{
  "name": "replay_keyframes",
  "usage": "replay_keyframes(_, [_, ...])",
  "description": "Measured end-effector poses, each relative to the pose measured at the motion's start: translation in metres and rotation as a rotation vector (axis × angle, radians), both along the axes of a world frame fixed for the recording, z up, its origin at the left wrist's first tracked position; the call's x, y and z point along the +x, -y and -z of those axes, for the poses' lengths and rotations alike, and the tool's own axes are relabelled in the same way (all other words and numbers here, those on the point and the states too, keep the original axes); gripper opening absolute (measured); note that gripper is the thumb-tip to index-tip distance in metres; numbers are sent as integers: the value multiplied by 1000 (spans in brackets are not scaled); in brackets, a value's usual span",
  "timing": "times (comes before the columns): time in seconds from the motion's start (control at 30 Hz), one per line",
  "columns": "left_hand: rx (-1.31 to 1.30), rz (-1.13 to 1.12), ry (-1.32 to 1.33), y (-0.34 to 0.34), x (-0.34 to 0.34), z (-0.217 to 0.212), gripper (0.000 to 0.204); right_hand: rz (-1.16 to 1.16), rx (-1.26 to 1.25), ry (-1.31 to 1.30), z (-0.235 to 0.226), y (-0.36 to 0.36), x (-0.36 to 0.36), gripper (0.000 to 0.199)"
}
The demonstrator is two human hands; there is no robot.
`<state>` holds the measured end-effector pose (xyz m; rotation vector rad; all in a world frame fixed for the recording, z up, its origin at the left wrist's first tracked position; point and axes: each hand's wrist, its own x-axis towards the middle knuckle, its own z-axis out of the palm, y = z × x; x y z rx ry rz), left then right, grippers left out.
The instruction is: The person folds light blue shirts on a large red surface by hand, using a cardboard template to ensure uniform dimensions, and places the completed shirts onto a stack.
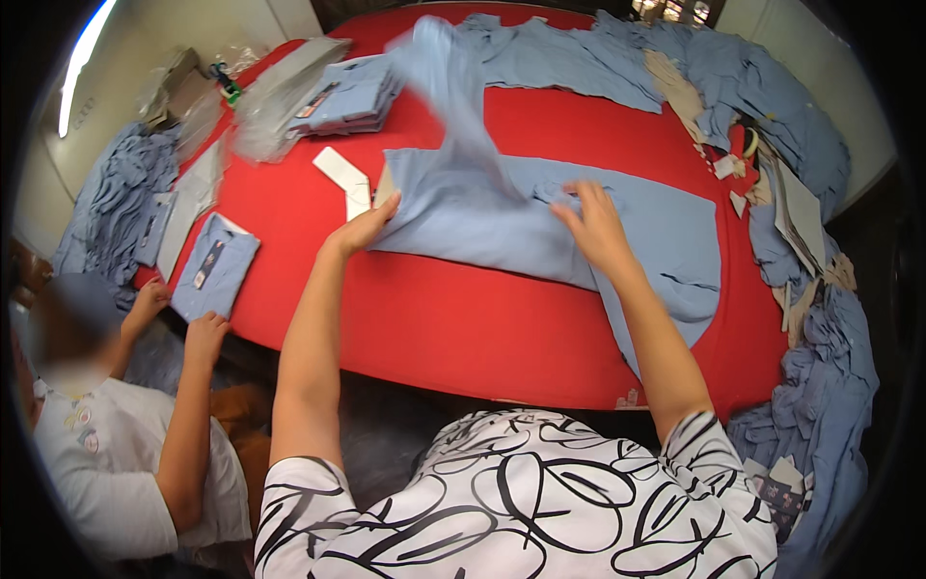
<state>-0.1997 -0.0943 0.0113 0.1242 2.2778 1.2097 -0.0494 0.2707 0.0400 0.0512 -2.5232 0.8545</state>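
Head view: I see the light blue shirt (540, 227) spread flat mid-bench (434, 328) for folding. My left hand (365, 229) pins its near-left edge, fingers flat and released; my right hand (596, 227) pinches cloth at its middle, a sleeve blurred above.

The scene is bright and evenly lit, with strong, saturated colour on the red table (463, 328). A long lamp (85, 60) glares white at the upper left — it is overexposed. Shadows are soft and weak. The lifted part of the blue shirt (439, 87) is smeared by motion blur. The fisheye lens bends straight edges near the rim, and the corners fall into black.
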Motion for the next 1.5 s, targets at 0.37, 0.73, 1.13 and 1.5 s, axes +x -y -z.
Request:
replay_keyframes(0.37, [-356,80,-1127,-64,13,36,34,407,321,121,79,-56,266,20])
replay_keyframes(0.73, [-197,-165,-1008,-63,-22,62,24,1016,2,84,51,-279,49,25])
replay_keyframes(1.13, [-172,-75,-1011,-66,-28,44,18,961,273,200,56,-309,20,28])
replay_keyframes(1.5, [-156,-153,-892,-65,-36,41,22,872,489,410,74,-258,70,39])
